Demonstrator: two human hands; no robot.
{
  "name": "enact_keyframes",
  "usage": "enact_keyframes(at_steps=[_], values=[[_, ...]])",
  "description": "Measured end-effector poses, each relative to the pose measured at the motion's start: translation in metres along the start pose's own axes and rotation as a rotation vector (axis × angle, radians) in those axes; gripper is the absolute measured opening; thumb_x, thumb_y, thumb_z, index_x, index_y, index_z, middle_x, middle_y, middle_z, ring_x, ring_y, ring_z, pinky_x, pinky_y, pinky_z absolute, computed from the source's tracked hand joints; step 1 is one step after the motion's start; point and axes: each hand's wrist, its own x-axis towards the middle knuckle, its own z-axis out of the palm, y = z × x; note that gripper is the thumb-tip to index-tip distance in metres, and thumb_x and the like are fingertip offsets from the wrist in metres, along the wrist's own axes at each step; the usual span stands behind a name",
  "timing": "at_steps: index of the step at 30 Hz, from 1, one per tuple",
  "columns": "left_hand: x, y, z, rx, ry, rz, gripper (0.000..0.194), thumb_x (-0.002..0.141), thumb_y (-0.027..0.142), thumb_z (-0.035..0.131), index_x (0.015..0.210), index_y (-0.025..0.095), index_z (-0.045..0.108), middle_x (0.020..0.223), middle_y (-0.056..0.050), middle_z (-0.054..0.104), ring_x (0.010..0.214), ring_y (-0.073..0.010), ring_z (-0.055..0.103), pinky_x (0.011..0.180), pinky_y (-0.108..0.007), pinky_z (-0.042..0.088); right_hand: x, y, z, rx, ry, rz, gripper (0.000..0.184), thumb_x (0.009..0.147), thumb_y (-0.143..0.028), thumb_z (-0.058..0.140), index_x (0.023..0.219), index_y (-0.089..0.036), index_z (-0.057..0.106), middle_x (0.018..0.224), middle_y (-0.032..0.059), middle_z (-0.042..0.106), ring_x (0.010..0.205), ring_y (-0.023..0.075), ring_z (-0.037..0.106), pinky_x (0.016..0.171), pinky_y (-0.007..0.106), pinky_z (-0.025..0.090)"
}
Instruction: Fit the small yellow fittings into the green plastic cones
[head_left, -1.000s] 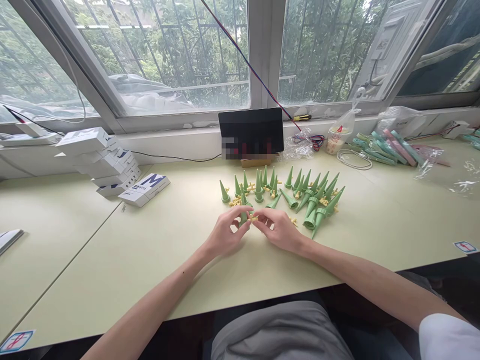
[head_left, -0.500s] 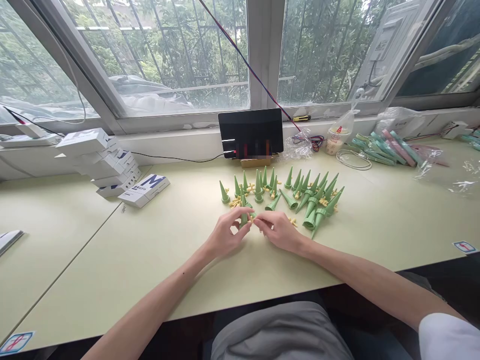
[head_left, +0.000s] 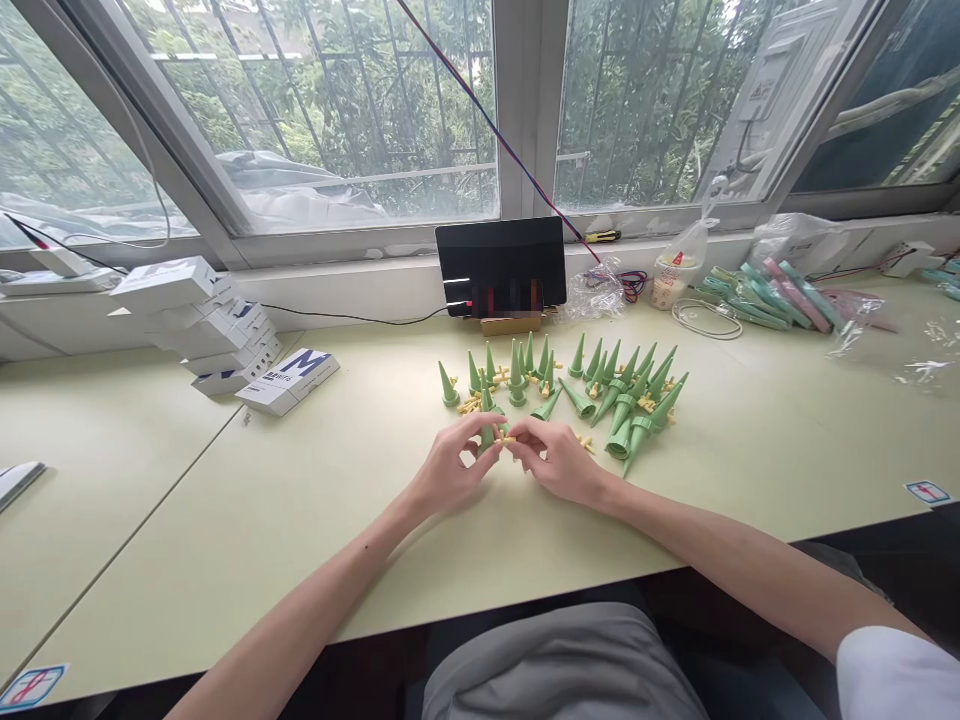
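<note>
At the front of a group of green plastic spikes, my hands meet fingertip to fingertip. My left hand [head_left: 456,462] is closed around a green pointed spike [head_left: 486,434], its fingers and thumb curled about the spike's side. Between the fingertips of both hands shows a small yellow plastic piece [head_left: 505,439], shaped like a little valve. My right hand [head_left: 556,459] pinches the right end of this piece. Where the yellow piece touches the spike is partly covered by my fingers. More green spikes [head_left: 517,385], some upright and some lying, stand just beyond my hands among loose yellow pieces [head_left: 471,403].
White boxes [head_left: 196,325] are stacked at the left, with one box [head_left: 291,381] lying beside them. A black tablet [head_left: 501,268] leans near the window. At the back right are a bagged cup [head_left: 670,279], a coiled white cable [head_left: 707,322] and teal and pink strips [head_left: 780,295].
My right fingertips have shifted slightly, and more of the yellow piece shows between the hands. The left hand and the spikes stay in place.
</note>
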Motion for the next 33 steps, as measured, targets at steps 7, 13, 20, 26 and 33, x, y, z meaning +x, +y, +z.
enact_keyframes(at_steps=[7, 13, 20, 26, 33], values=[[-0.0005, 0.0005, 0.0008, 0.011, -0.017, 0.009, 0.024, 0.095, 0.025, 0.057, 0.117, 0.02, 0.062, 0.095, -0.006, 0.068, 0.082, -0.0133, 0.064, 0.064, -0.024, 0.056, 0.0019, -0.0024, -0.0011, -0.132, 0.023, -0.003, 0.038, 0.102, -0.035, 0.045, 0.07, -0.018, 0.057, 0.06, -0.0007, 0.056, 0.056, 0.0123, 0.051, 0.058, 0.026, 0.041], [0.0009, 0.0009, 0.0005, 0.026, 0.008, -0.002, 0.022, 0.095, 0.026, 0.057, 0.116, 0.02, 0.062, 0.092, -0.005, 0.068, 0.079, -0.0127, 0.063, 0.062, -0.023, 0.056, 0.0006, 0.0003, 0.0013, -0.045, 0.052, -0.009, 0.024, 0.099, -0.039, 0.053, 0.101, -0.018, 0.064, 0.074, 0.0022, 0.064, 0.062, 0.014, 0.057, 0.06, 0.026, 0.048], [0.0012, 0.0002, 0.0005, 0.019, 0.006, -0.003, 0.022, 0.094, 0.025, 0.058, 0.116, 0.021, 0.062, 0.091, -0.004, 0.067, 0.078, -0.0118, 0.062, 0.062, -0.022, 0.056, -0.0002, 0.0063, 0.0015, 0.044, -0.009, 0.002, 0.021, 0.1, -0.039, 0.051, 0.098, -0.019, 0.059, 0.074, 0.0009, 0.062, 0.061, 0.0136, 0.057, 0.061, 0.027, 0.05], [0.0, 0.0008, 0.0011, 0.019, -0.011, -0.001, 0.022, 0.095, 0.025, 0.057, 0.116, 0.021, 0.062, 0.093, -0.005, 0.067, 0.08, -0.0125, 0.062, 0.063, -0.023, 0.056, 0.0008, 0.0044, -0.0005, -0.052, -0.021, 0.018, 0.028, 0.101, -0.036, 0.048, 0.083, -0.019, 0.06, 0.067, -0.0004, 0.06, 0.056, 0.0124, 0.055, 0.058, 0.025, 0.045], [0.0005, -0.0011, 0.0015, 0.037, -0.004, 0.006, 0.022, 0.094, 0.021, 0.058, 0.116, 0.021, 0.062, 0.094, -0.004, 0.067, 0.08, -0.0117, 0.062, 0.063, -0.021, 0.055, 0.0021, 0.0008, 0.0, -0.101, 0.024, -0.007, 0.026, 0.1, -0.032, 0.049, 0.085, -0.018, 0.064, 0.072, 0.0021, 0.064, 0.062, 0.0138, 0.057, 0.063, 0.027, 0.046]])
